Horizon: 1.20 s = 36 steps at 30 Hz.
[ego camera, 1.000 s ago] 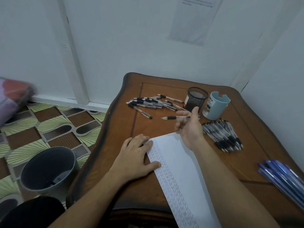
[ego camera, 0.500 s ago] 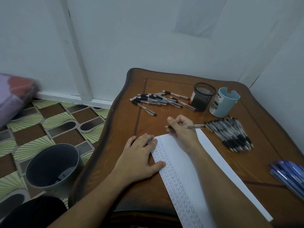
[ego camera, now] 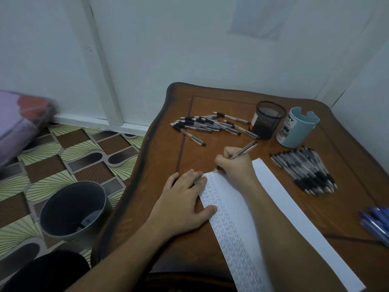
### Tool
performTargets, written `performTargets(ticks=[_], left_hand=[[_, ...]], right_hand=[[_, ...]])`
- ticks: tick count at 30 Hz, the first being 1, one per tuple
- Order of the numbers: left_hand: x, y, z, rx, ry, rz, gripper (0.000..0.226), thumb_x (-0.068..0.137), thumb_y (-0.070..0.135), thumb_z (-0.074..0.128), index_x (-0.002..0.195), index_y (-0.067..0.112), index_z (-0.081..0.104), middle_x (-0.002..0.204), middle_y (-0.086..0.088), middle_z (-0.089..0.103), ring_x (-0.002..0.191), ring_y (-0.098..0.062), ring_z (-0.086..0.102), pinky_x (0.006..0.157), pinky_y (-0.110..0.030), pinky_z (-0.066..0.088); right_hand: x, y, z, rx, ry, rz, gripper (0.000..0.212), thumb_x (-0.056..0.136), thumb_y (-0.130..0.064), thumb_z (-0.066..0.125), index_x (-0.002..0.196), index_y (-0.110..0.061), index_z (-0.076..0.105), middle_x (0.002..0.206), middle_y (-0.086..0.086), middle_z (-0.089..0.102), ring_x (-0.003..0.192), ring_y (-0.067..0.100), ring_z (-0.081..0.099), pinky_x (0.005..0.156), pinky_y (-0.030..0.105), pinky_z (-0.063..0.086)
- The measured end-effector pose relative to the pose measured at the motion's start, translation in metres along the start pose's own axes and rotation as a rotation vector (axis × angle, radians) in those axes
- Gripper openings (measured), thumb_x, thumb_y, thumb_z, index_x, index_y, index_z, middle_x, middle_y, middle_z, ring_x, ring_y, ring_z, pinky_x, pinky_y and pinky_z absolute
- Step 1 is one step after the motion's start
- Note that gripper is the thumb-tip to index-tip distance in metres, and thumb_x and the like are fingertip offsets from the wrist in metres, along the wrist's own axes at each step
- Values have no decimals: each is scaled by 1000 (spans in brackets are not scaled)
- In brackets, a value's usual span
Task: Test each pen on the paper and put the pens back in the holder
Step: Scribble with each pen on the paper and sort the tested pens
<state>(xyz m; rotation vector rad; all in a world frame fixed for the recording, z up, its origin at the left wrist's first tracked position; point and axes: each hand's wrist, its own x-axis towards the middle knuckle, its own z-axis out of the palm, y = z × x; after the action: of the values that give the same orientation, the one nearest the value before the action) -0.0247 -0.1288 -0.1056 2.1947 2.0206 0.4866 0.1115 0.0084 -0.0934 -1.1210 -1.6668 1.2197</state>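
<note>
My right hand (ego camera: 236,168) grips a clear pen with a black grip (ego camera: 245,150), its tip down at the top left corner of the white paper (ego camera: 280,199). The paper's left strip is filled with small scribbles. My left hand (ego camera: 185,199) lies flat, fingers spread, on the paper's left edge. A black mesh holder (ego camera: 267,120) and a light blue holder (ego camera: 296,128) stand at the back of the wooden table (ego camera: 166,148). Several pens (ego camera: 208,123) lie loose to the left of the mesh holder. Another bundle of pens (ego camera: 305,171) lies right of the paper.
Several blue pens (ego camera: 374,222) lie at the table's right edge. A dark bin (ego camera: 73,209) stands on the patterned floor left of the table. White walls close in behind and to the right. A purple bundle (ego camera: 19,125) lies at far left.
My right hand brought the pen down from above the table to the paper's top corner and turned it into a writing grip. The left hand stayed on the paper.
</note>
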Motion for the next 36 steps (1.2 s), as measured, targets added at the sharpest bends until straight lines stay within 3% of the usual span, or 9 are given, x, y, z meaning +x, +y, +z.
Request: performTargets(ticks=[9, 17, 21, 36], left_hand=[[0, 1, 1, 6, 10, 4, 81, 81, 74, 20, 146, 28, 36, 155, 11, 27, 144, -6, 14, 117, -35, 2], [0, 1, 1, -2, 23, 5, 81, 81, 73, 23, 145, 26, 39, 154, 9, 31, 144, -8, 18, 117, -37, 5], [0, 2, -1, 9, 14, 2, 82, 80, 73, 19, 146, 27, 37, 154, 10, 28, 144, -6, 15, 117, -35, 3], [0, 2, 0, 7, 6, -2, 83, 80, 73, 19, 147, 27, 35, 155, 11, 26, 144, -5, 13, 117, -36, 2]], right_hand=[[-1, 3, 0, 15, -18, -10, 33, 86, 1, 64, 60, -7, 43, 55, 4, 36, 52, 11, 48, 57, 29, 53], [0, 2, 1, 10, -22, -16, 40, 84, 4, 62, 57, -10, 37, 52, -1, 33, 45, 6, 44, 51, 26, 46], [-1, 2, 0, 22, -26, -28, 39, 87, 1, 63, 57, -11, 41, 50, -3, 41, 48, 10, 54, 54, 30, 51], [-2, 2, -2, 9, -11, -39, 37, 85, 4, 62, 58, -8, 39, 49, -3, 37, 44, 6, 48, 51, 27, 47]])
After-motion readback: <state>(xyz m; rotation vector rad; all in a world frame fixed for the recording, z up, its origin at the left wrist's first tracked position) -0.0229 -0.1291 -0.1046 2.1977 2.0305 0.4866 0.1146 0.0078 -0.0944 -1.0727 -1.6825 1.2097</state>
